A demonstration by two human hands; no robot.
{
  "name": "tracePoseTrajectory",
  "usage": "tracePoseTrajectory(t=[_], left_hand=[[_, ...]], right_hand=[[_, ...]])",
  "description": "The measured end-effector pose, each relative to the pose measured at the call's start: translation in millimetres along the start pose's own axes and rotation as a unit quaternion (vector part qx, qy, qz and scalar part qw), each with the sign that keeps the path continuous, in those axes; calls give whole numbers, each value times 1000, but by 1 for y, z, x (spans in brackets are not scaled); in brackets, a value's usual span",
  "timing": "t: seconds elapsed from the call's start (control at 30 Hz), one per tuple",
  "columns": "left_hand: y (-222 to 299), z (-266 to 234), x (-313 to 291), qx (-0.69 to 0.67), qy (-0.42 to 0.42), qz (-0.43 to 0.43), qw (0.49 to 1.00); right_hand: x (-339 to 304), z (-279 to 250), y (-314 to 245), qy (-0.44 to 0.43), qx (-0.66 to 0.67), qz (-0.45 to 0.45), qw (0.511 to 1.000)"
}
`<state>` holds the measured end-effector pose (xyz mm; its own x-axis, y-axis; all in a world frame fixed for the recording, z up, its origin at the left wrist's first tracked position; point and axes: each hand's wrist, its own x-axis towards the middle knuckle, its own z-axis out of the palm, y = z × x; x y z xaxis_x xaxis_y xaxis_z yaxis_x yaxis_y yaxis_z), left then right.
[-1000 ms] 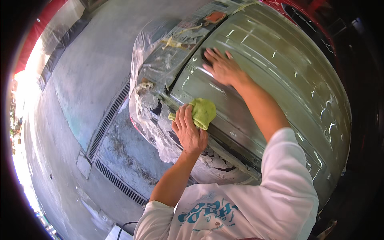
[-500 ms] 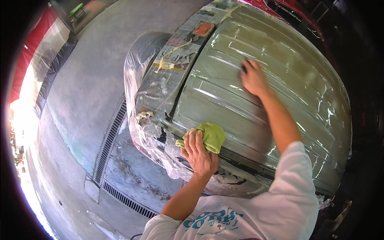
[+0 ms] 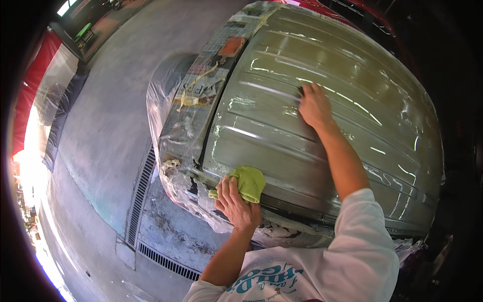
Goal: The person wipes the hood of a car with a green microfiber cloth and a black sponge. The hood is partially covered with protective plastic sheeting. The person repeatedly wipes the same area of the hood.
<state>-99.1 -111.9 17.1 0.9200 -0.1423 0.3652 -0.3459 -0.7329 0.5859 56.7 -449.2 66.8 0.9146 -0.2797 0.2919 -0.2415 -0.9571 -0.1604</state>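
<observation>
Grey concrete floor (image 3: 110, 105) fills the left side of our view, crossed by a slotted drain (image 3: 142, 189); part of a red vehicle (image 3: 347, 14) shows past the panel's far edge. Before us spreads a wide olive-grey ribbed panel (image 3: 266, 153), glossy in streaks. Printed paper (image 3: 204, 80) runs along its left edge, with clear plastic sheeting (image 3: 155, 118) outside that.

Key relation: we find a dark pad (image 3: 301, 92) at the fingertips of our right hand (image 3: 316, 106), on their left side, well in from the panel's near edge and right of its left edge. Right hand is clearly the nearer one; the left lies well apart, back toward the near left corner. The pad sits just beside a raised rib. Ribs run left to right, roughly along the near edge, while our right forearm crosses them. Only a sliver of pad shows, so we cannot read its long axis or heading.

Right grip: fingers together and bent over the pad; how firmly, we cannot tell.

Left grip: our left hand (image 3: 237, 205) is closed on a green cloth (image 3: 251, 183) at the near edge. Cloth is bunched, no clear long axis; its bulk points away from us and rightward, a short tail leftward.
</observation>
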Motion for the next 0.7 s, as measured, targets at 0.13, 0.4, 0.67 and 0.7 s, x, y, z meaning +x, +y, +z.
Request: tracePoseTrajectory(t=[0.13, 0.4, 0.67, 0.7], left_hand=[[0, 1, -4, -2, -20, 2, 1000], [4, 0, 6, 1, -16, 29, 999], [-2, 2, 0, 18, -15, -7, 1000], [0, 3, -1, 16, -20, -4, 1000]], right_hand=[[-9, 18, 5, 100, -31, 29, 994], [88, 60, -115, -5, 84, -40, 996], [-82, -44, 108, -43, 1, -82, 996], [-98, -55, 135, -74, -9, -89, 993]])
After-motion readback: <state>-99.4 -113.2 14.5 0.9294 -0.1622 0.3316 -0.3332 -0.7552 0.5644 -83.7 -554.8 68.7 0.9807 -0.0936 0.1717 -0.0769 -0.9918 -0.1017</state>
